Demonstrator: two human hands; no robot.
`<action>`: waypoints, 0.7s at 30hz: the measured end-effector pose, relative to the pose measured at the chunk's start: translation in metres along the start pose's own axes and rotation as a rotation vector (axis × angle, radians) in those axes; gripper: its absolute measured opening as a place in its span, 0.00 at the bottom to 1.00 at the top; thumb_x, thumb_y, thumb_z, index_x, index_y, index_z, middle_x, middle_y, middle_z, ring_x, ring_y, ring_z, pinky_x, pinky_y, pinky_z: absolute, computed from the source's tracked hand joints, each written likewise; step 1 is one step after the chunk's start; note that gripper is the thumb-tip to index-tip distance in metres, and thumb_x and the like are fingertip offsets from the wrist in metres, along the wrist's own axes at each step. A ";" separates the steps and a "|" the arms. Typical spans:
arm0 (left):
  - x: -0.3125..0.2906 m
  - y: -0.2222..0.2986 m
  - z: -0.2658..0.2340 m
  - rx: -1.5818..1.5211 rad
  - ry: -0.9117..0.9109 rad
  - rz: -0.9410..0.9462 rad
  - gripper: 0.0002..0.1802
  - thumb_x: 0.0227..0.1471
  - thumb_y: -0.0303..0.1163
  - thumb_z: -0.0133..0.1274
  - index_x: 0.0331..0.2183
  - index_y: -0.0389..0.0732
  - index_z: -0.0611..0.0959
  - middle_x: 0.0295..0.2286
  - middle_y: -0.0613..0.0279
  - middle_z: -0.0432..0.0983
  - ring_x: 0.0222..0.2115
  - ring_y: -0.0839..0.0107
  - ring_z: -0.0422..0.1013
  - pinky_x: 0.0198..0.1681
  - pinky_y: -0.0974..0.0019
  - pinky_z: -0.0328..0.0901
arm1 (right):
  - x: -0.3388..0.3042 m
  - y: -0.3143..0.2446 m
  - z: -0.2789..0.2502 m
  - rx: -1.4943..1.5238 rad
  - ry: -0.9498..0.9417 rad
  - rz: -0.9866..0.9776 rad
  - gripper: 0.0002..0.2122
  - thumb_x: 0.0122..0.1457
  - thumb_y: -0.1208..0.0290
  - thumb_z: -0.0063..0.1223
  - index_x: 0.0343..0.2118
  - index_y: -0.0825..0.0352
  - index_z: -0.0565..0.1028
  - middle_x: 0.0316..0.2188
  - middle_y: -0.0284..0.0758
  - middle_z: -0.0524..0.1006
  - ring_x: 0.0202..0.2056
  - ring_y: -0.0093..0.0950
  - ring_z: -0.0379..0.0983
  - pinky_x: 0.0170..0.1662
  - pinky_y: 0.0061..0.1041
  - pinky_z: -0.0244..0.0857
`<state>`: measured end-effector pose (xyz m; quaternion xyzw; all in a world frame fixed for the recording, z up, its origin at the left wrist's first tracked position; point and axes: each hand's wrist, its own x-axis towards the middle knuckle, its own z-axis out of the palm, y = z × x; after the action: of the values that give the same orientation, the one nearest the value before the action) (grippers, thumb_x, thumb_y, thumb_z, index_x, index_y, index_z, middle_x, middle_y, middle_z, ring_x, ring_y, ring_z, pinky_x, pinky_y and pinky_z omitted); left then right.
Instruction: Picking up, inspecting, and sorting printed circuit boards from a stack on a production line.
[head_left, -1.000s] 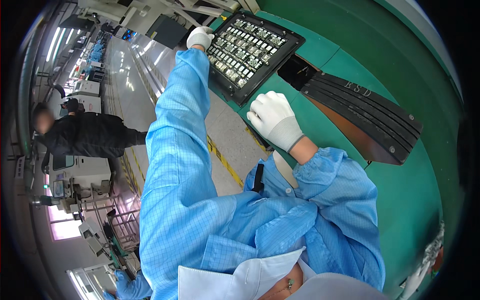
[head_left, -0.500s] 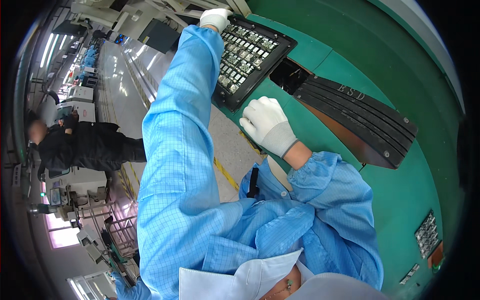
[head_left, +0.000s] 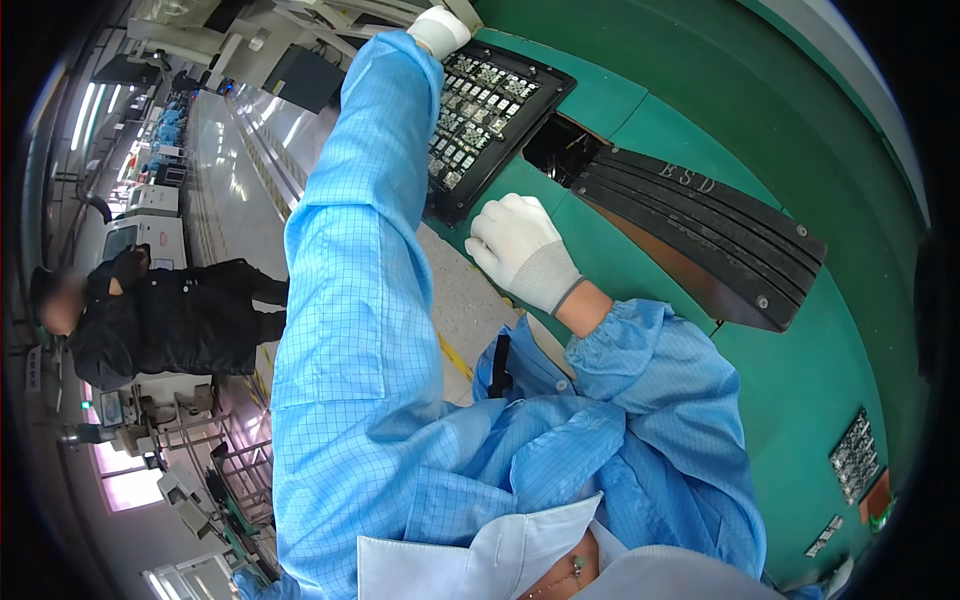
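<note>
Both my hands wear white knit gloves below blue checked sleeves. My left hand (head_left: 440,32) reaches forward to the far left corner of a black tray (head_left: 556,92). Its fingers are mostly turned away and hidden. The tray holds a panel of small circuit boards (head_left: 480,105) in rows, partly covered by my left sleeve. My right hand (head_left: 518,245) is closed, knuckles up, at the near edge of the green bench, just short of the tray. Its palm side is hidden, so what it holds, if anything, does not show.
A black ridged slanted cover (head_left: 700,235) stands on the green bench (head_left: 770,400), beside a dark opening (head_left: 560,150). Another circuit board panel (head_left: 855,455) lies at the lower right. A person in black (head_left: 170,315) stands in the aisle at left, near machines.
My left hand has turned a little at the tray's far corner, its fingers now less visible. The view has shifted slightly. My right hand keeps its closed shape.
</note>
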<state>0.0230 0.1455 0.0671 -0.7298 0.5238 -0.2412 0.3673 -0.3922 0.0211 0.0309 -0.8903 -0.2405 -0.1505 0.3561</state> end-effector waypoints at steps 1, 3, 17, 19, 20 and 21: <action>-0.003 0.001 -0.005 0.002 0.000 -0.001 0.05 0.42 0.33 0.56 0.19 0.50 0.85 0.19 0.64 0.79 0.25 0.62 0.79 0.32 0.56 0.71 | 0.000 0.000 0.001 0.000 0.001 -0.002 0.12 0.59 0.63 0.51 0.24 0.66 0.78 0.25 0.38 0.74 0.35 0.39 0.72 0.44 0.39 0.65; -0.009 0.004 -0.016 0.026 -0.060 -0.067 0.05 0.41 0.35 0.57 0.18 0.51 0.84 0.19 0.65 0.79 0.26 0.64 0.79 0.32 0.57 0.71 | 0.000 0.000 0.003 0.000 0.042 -0.031 0.13 0.59 0.63 0.51 0.23 0.66 0.78 0.25 0.38 0.74 0.34 0.39 0.71 0.44 0.39 0.65; 0.006 0.009 -0.070 -0.760 -0.195 -0.129 0.27 0.44 0.39 0.62 0.49 0.45 0.85 0.45 0.49 0.81 0.48 0.51 0.76 0.54 0.55 0.69 | 0.000 0.001 0.000 -0.021 0.029 -0.019 0.12 0.58 0.64 0.52 0.22 0.66 0.76 0.24 0.39 0.73 0.34 0.40 0.71 0.41 0.40 0.66; 0.005 0.007 -0.069 -0.706 -0.228 -0.157 0.26 0.43 0.37 0.61 0.48 0.46 0.86 0.43 0.48 0.82 0.46 0.50 0.77 0.52 0.54 0.70 | 0.000 -0.001 0.001 -0.021 0.007 -0.028 0.12 0.58 0.64 0.52 0.22 0.66 0.76 0.24 0.39 0.73 0.34 0.40 0.71 0.41 0.41 0.66; 0.017 0.012 -0.083 -0.738 -0.227 -0.128 0.26 0.42 0.36 0.62 0.47 0.46 0.86 0.41 0.48 0.82 0.45 0.49 0.77 0.50 0.53 0.71 | -0.002 0.004 0.001 -0.008 0.039 -0.015 0.12 0.58 0.64 0.52 0.22 0.66 0.76 0.24 0.39 0.73 0.33 0.41 0.71 0.41 0.41 0.66; 0.018 0.009 -0.087 -0.737 -0.229 -0.133 0.26 0.42 0.36 0.62 0.47 0.46 0.86 0.41 0.48 0.82 0.45 0.49 0.77 0.50 0.53 0.71 | -0.002 0.003 0.001 0.012 0.068 -0.026 0.12 0.58 0.64 0.52 0.22 0.66 0.76 0.24 0.40 0.73 0.33 0.41 0.71 0.41 0.41 0.66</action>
<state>-0.0404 0.1021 0.1127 -0.8673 0.4826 0.0227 0.1202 -0.3922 0.0188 0.0274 -0.8793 -0.2409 -0.1837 0.3675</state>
